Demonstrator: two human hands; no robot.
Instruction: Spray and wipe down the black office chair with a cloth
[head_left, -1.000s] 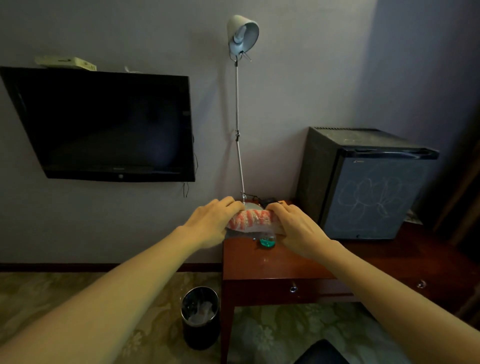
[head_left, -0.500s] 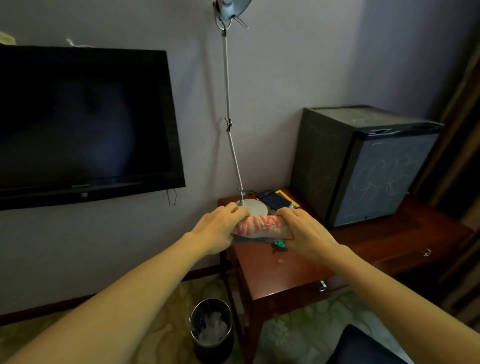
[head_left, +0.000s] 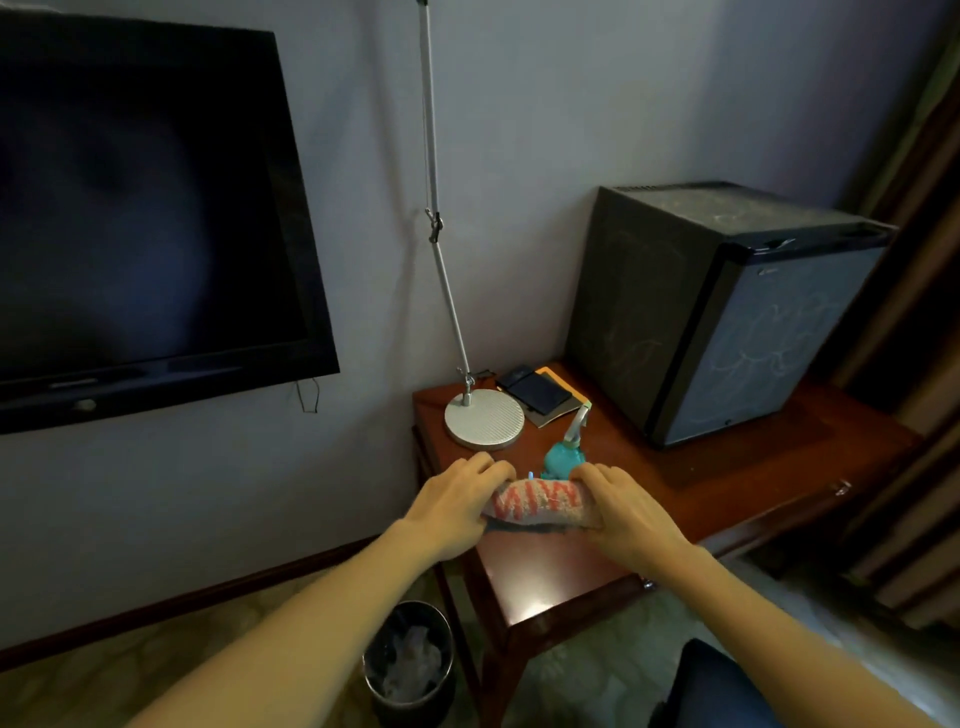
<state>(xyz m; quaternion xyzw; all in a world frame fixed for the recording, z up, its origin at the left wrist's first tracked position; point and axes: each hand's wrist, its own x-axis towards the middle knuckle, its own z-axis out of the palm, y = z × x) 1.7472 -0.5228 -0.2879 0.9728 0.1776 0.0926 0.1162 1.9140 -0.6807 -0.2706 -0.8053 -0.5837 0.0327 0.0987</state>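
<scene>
A dark flat television (head_left: 130, 208) hangs on the wall at the far left. Below it, on the patterned floor beside the desk leg, stands a round waste bin (head_left: 410, 660) with crumpled pale rubbish inside. The left hand (head_left: 457, 506) reaches over the near left corner of the wooden desk (head_left: 727, 483), its fingers curled round the left end of the cloth (head_left: 537, 501). Behind that hand sits the round silver lamp base (head_left: 484, 418), and its thin lamp arm (head_left: 436, 223) rises past the top of the view. The cloth is a rolled, pale towel with red markings, stretched between both hands just above the desk top; whether it touches the wood cannot be told. Just behind it, between the two hands, is a teal spray bottle (head_left: 563, 457) with a whitish nozzle pointing toward a small stack of dark notebooks (head_left: 535, 389). The right hand (head_left: 628, 512) grips the cloth's right end, fingers wrapped over the top. Farther right a dark mini fridge (head_left: 727, 312) stands on the desk against the wall. At the bottom edge, in front of the desk, a dark part of the chair (head_left: 717, 686) shows, well apart from both hands and the cloth
</scene>
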